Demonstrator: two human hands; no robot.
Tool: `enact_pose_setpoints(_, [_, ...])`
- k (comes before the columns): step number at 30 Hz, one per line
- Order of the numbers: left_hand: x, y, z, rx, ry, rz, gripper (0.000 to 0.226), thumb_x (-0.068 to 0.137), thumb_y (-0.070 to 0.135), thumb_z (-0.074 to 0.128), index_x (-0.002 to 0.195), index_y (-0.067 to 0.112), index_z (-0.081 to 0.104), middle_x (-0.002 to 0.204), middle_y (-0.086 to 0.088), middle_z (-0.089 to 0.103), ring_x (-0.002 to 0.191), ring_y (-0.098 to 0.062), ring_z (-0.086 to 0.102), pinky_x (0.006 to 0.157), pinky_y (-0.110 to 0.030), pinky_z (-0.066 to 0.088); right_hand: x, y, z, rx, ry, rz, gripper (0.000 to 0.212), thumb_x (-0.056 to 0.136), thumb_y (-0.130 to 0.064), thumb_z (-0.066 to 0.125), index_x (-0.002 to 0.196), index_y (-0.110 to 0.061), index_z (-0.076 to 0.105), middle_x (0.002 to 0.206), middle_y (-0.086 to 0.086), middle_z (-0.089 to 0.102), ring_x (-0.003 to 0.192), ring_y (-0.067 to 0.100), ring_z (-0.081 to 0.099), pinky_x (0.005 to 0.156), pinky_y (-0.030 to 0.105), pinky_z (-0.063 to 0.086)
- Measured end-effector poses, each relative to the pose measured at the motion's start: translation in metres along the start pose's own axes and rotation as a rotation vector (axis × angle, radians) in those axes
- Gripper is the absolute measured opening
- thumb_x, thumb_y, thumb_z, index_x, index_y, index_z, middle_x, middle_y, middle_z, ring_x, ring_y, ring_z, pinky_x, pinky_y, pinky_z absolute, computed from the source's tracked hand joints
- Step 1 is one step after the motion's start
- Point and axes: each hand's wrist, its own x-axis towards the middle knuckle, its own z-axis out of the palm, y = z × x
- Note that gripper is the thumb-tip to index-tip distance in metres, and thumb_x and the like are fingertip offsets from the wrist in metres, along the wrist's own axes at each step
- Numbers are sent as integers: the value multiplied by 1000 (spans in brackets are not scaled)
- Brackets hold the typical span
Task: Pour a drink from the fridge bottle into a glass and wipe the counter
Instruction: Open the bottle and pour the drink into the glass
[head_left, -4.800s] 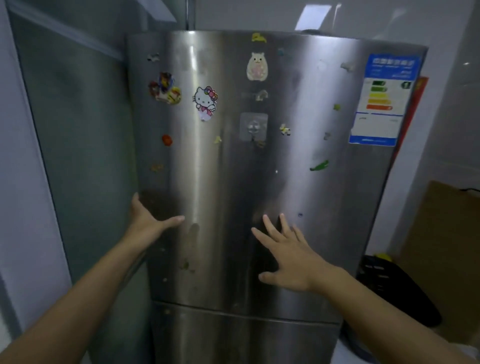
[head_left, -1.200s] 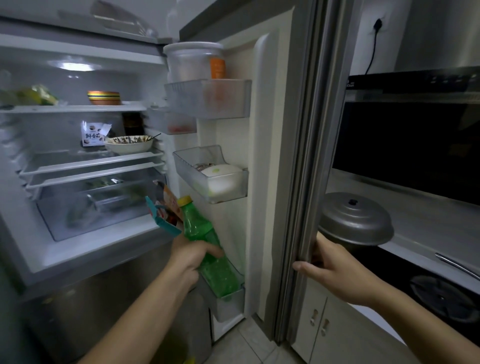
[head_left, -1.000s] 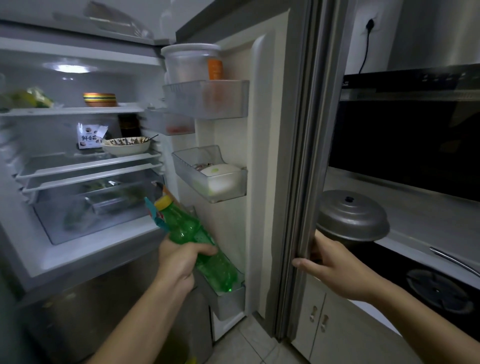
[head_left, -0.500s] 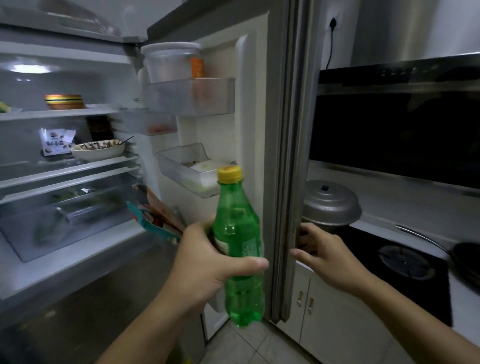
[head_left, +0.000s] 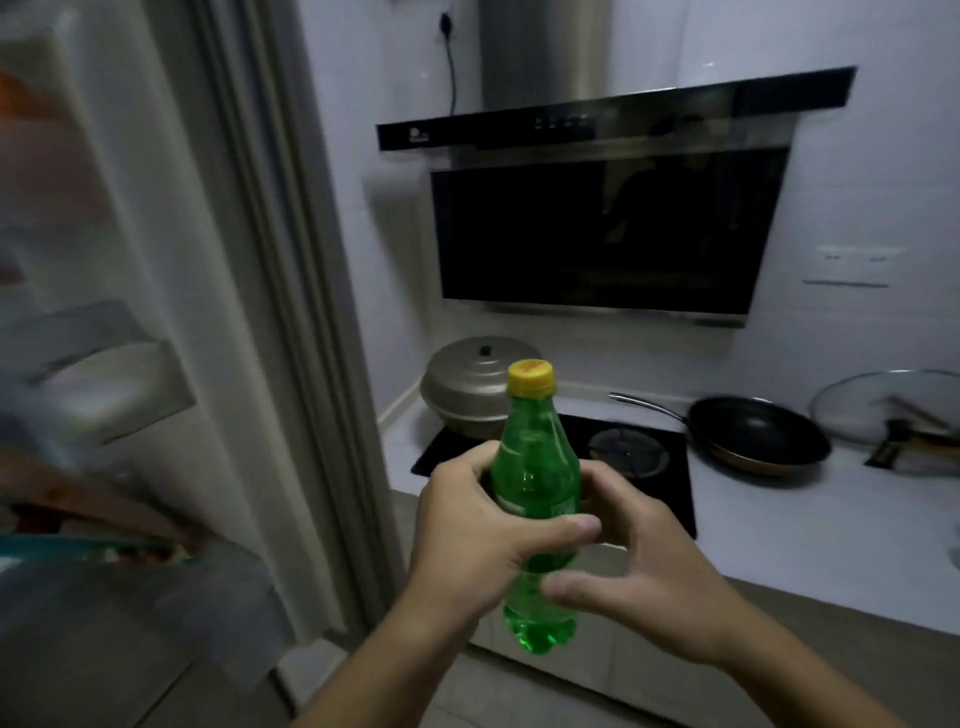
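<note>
We hold the green bottle (head_left: 537, 483) upright in front of us, out of the fridge and over the edge of the white counter (head_left: 810, 525), its yellow cap (head_left: 530, 378) still screwed on. Our left hand (head_left: 480, 535) is wrapped around the bottle's middle, thumb across the front of the label, gripping it firmly. Our right hand (head_left: 644, 571) sits just beside the bottle on its right, fingers curled and spread; the fingers look to touch the bottle's far side, but we cannot tell whether they actually grip it.

To the left, the open fridge door (head_left: 171, 312) fills the view, blurred, with its door shelves only vaguely readable. Behind the bottle, on the black gas hob (head_left: 649, 467), sits a pot under a domed grey lid (head_left: 470, 379). Right of the hob a dark frying pan (head_left: 756, 436) rests on the counter, handle pointing left, and further right a glass lid (head_left: 893, 405) leans near the wall. A black range hood (head_left: 602, 223) hangs above the hob
</note>
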Motion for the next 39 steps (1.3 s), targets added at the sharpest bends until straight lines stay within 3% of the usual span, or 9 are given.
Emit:
enact_pose_setpoints(3, [17,-11,55,44,-62,-32,47,44,25,95,84,18,71,78,-4,76,77,-21,74,72,-53,59,-15,19,-40,-119,135,101,60,66,-6,87,115,-28,60,107,-10,71,98,5,69,82,27,56])
enact_pose_setpoints(10, [59,-31,183,175,-208,-27,50,41,39,92,84,27,69,79,8,74,75,-8,71,72,-46,58,-53,81,-145,-230,260,218,55,65,-16,88,111,-31,62,101,-9,73,93,8,70,81,40,57])
enact_pose_setpoints(17, [97,-50,293,237,-385,19,49,43,43,86,85,30,65,80,11,73,74,-1,68,71,-39,58,-85,138,-232,-283,388,330,49,64,-21,87,106,-24,60,92,-3,72,81,12,70,70,41,56])
enact_pose_setpoints(26, [164,-101,412,365,-767,35,53,48,55,82,92,32,66,83,9,72,76,-6,67,72,-37,57,-111,232,-328,-371,422,579,50,59,-31,84,101,-28,58,84,-5,69,75,8,66,65,37,54])
enact_pose_setpoints(34, [238,-142,513,473,-953,158,48,63,58,70,104,41,52,77,15,59,76,-9,59,63,-26,40,-98,318,-414,-324,494,694,51,61,-18,78,106,-32,58,88,-2,70,81,21,67,63,33,50])
enact_pose_setpoints(36, [262,-151,536,481,-973,186,39,66,57,69,99,42,53,72,15,60,69,-4,56,62,-26,41,-96,338,-433,-337,501,723,52,60,-22,79,106,-34,59,88,-4,70,80,17,67,64,31,50])
enact_pose_setpoints(39, [287,-167,567,521,-979,237,45,66,61,66,104,38,57,89,15,70,74,-3,62,70,-30,50,-95,366,-460,-425,502,776,55,57,-35,80,107,-35,58,92,-7,70,81,10,66,69,36,56])
